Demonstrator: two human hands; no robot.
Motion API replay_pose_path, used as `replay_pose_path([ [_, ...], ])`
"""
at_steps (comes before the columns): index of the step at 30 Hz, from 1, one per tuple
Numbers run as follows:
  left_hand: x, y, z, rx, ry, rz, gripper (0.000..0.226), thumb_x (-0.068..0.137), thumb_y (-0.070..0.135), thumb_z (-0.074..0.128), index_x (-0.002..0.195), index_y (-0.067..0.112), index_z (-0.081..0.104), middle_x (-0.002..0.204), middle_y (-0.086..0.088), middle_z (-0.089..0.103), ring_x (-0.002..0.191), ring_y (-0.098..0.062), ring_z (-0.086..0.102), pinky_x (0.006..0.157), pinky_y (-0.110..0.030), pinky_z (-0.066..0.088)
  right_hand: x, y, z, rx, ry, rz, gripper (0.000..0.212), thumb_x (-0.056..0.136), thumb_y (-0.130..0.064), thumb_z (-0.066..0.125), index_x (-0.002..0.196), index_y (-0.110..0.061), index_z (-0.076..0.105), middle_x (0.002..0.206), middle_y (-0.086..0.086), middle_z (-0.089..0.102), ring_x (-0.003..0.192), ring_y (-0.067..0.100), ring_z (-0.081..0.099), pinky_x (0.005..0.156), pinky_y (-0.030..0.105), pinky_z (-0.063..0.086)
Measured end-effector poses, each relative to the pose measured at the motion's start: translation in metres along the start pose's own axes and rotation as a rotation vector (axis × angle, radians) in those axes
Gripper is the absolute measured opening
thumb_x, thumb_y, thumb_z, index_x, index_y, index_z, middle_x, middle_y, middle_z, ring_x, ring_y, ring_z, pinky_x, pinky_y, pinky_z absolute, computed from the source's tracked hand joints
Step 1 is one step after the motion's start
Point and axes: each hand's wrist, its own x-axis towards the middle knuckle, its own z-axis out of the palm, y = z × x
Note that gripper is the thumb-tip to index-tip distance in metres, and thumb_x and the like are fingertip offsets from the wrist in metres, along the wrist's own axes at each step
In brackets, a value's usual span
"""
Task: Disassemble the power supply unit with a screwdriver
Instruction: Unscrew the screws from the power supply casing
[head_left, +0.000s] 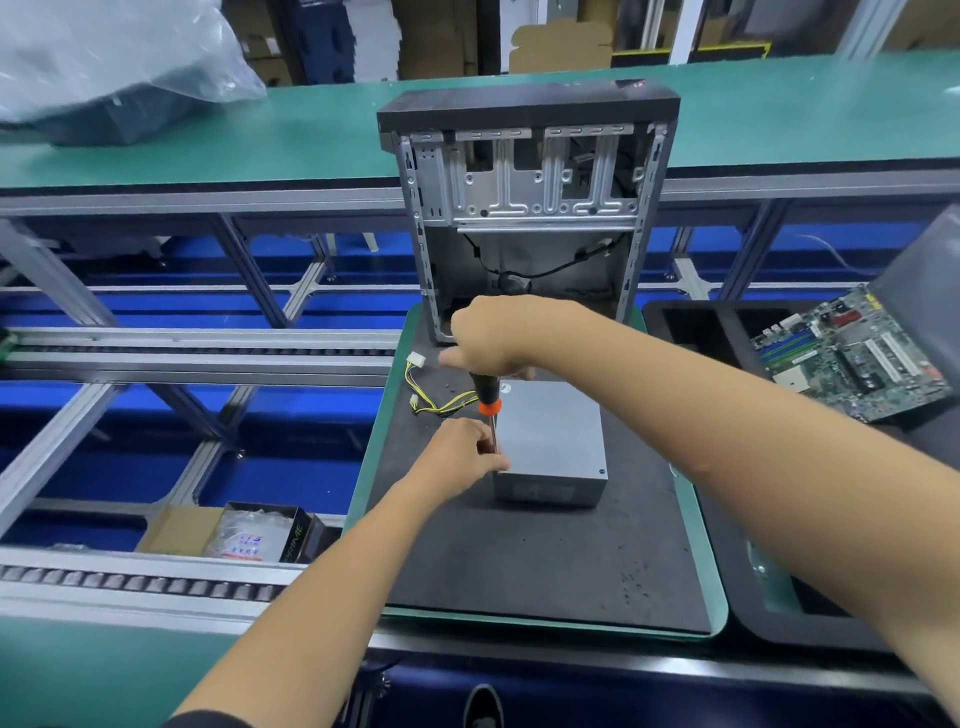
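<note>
Screwdriver (487, 397) black-orange, gripped by right hand (493, 338) | left hand (460, 452) pinches shaft | boxy grey-metal PSU (550, 436)

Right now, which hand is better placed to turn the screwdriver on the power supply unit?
The right hand: it already grips the handle of the screwdriver from above. The left hand pinches the shaft low down, beside the near left corner of the power supply unit, so it suits guiding the tip.

Bare forearms; a dark sleeve (208, 719) edges the left arm.
</note>
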Motion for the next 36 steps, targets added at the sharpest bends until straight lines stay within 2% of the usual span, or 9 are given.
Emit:
replay_pose_path([
  [2, 0.001, -0.002, 0.001, -0.007, -0.004, 0.0, 0.024, 0.068, 0.028, 0.078, 0.063, 0.009, 0.064, 0.073, 0.003, 0.067, 0.069, -0.014, 0.061, 0.064, -0.029, 0.049, -0.001, 0.001, -0.003, 0.065, -0.113, -0.053, 0.019, 0.094, -0.027, 0.054, 0.095, -0.009, 0.051, 0.073, 0.005, 0.06, 0.062, 0.019, 0.057, 0.056, 0.031, 0.041],
  [5, 0.0, -0.005, 0.003, -0.017, 0.005, 0.003, 0.027, 0.067, 0.031, 0.079, 0.062, 0.01, 0.064, 0.07, -0.003, 0.064, 0.059, -0.012, 0.054, 0.059, -0.026, 0.046, -0.006, 0.001, -0.007, 0.099, -0.225, -0.111, 0.032, 0.082, -0.008, 0.065, 0.111, -0.011, 0.051, 0.086, 0.0, 0.052, 0.069, 0.013, 0.046, 0.055, 0.025, 0.037],
  [8, 0.002, -0.009, 0.005, -0.028, 0.005, 0.001, 0.029, 0.068, 0.032, 0.079, 0.06, 0.012, 0.06, 0.06, 0.001, 0.057, 0.051, -0.004, 0.043, 0.052, -0.019, 0.038, -0.004, 0.002, -0.006, 0.041, -0.187, -0.071, 0.022, 0.087, -0.03, 0.064, 0.094, -0.012, 0.055, 0.087, 0.003, 0.06, 0.068, 0.018, 0.063, 0.056, 0.03, 0.049],
  [10, 0.003, -0.009, 0.005, -0.015, -0.016, -0.011, 0.029, 0.068, 0.033, 0.078, 0.059, 0.014, 0.058, 0.058, 0.005, 0.055, 0.05, -0.004, 0.044, 0.052, -0.018, 0.038, -0.004, 0.003, -0.005, 0.003, -0.145, 0.037, 0.045, 0.095, -0.055, 0.045, 0.08, -0.012, 0.049, 0.074, 0.005, 0.058, 0.05, 0.019, 0.062, 0.051, 0.03, 0.045],
  [12, 0.005, -0.009, 0.004, 0.006, -0.028, -0.022, 0.029, 0.068, 0.035, 0.078, 0.059, 0.017, 0.058, 0.057, 0.008, 0.055, 0.049, -0.003, 0.046, 0.049, -0.015, 0.037, -0.001, 0.005, -0.004, -0.053, -0.102, 0.053, 0.046, 0.101, -0.046, 0.033, 0.076, -0.01, 0.046, 0.066, 0.008, 0.058, 0.046, 0.02, 0.057, 0.05, 0.029, 0.035],
  [18, 0.009, -0.011, 0.003, -0.006, -0.048, -0.017, 0.033, 0.068, 0.035, 0.081, 0.06, 0.015, 0.056, 0.058, 0.007, 0.057, 0.047, 0.001, 0.048, 0.046, -0.01, 0.036, 0.001, 0.011, -0.008, 0.133, -0.227, -0.06, 0.019, 0.078, -0.011, 0.067, 0.095, -0.011, 0.058, 0.085, 0.002, 0.058, 0.068, 0.017, 0.058, 0.052, 0.024, 0.044],
  [23, 0.009, -0.009, 0.002, 0.022, -0.076, -0.029, 0.032, 0.069, 0.037, 0.08, 0.062, 0.019, 0.055, 0.059, 0.008, 0.056, 0.048, 0.0, 0.046, 0.048, -0.013, 0.035, 0.003, 0.008, -0.001, 0.13, -0.121, 0.103, 0.049, 0.094, -0.054, 0.044, 0.074, -0.01, 0.048, 0.072, 0.012, 0.063, 0.035, 0.019, 0.061, 0.047, 0.024, 0.048],
  [29, 0.009, -0.009, 0.002, 0.033, -0.089, -0.019, 0.034, 0.071, 0.039, 0.079, 0.066, 0.016, 0.055, 0.065, 0.002, 0.06, 0.054, -0.005, 0.049, 0.051, -0.017, 0.037, 0.002, 0.008, -0.004, 0.112, -0.198, -0.025, 0.019, 0.08, -0.012, 0.063, 0.095, -0.012, 0.051, 0.087, 0.006, 0.058, 0.056, 0.016, 0.061, 0.043, 0.02, 0.041],
  [36, 0.01, -0.009, 0.001, 0.042, -0.122, -0.031, 0.034, 0.073, 0.04, 0.078, 0.065, 0.02, 0.052, 0.061, 0.006, 0.056, 0.053, -0.007, 0.048, 0.052, -0.021, 0.037, 0.001, 0.011, -0.002, -0.001, -0.127, 0.136, 0.027, 0.093, -0.027, 0.039, 0.074, -0.011, 0.048, 0.067, 0.008, 0.061, 0.035, 0.019, 0.059, 0.049, 0.026, 0.044],
])
